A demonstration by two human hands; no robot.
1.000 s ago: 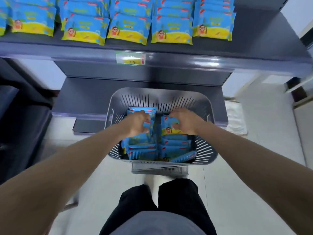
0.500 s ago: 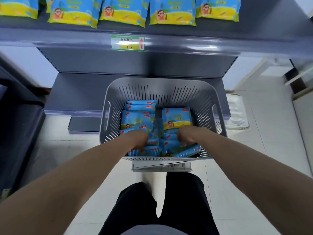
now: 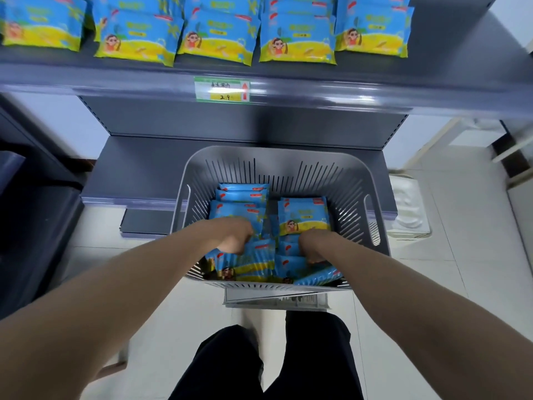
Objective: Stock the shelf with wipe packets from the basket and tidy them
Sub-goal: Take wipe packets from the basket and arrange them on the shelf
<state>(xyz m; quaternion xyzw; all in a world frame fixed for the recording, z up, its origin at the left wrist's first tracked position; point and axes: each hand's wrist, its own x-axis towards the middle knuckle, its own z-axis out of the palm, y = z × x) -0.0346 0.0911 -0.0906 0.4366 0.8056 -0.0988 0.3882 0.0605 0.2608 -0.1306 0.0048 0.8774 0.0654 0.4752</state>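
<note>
Head view: wipe packets (image 3: 304, 215) lie in a grey slatted basket (image 3: 277, 160). They form two overlapping columns, long axes left-right, printed faces up, yellow edges toward the person; pile count not readable. Left hand (image 3: 235, 241) is on the left column and right hand (image 3: 313, 246) on the right column, both by the near wall. Fingers of both curl down among the packets with tips hidden, so I cannot tell whether they grip. Basket stands before the lower shelf (image 3: 144, 168). Upper shelf (image 3: 346, 82) carries five front-row packets (image 3: 297, 44) in the same orientation, more rows behind them. One price label (image 3: 221, 89) on its edge.
</note>
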